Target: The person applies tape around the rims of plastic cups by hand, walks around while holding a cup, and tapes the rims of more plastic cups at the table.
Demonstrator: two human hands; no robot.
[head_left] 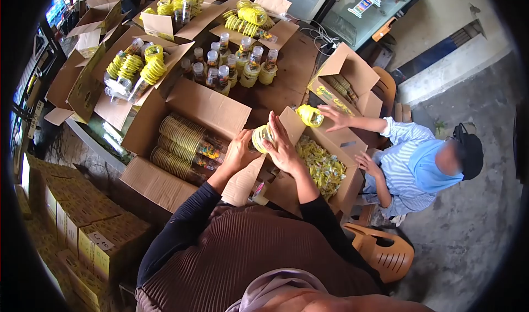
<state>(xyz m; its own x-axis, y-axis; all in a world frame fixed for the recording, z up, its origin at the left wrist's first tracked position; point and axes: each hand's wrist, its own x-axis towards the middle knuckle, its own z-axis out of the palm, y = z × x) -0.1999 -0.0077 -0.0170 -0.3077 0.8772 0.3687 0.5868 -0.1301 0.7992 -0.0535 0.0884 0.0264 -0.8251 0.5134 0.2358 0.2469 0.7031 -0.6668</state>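
Observation:
Between my two hands is a small stack of clear cups with pale yellow rims (260,139). My left hand (240,151) is closed round its left end. On the other end lies my right hand (282,145), its fingers stretched and its palm against the stack. Just left of my hands, an open carton (208,107) holds long rows of nested cups (184,138) lying on their sides. To the right, an open box (347,175) holds many small yellow packets (320,167).
A person in a striped shirt (408,166) at the right reaches toward a yellow cup stack (309,115). Upright cups (249,72) stand on the table (295,64). Further cartons (160,25) lie behind. Stacked boxes (96,218) are at lower left, an orange chair (386,254) at lower right.

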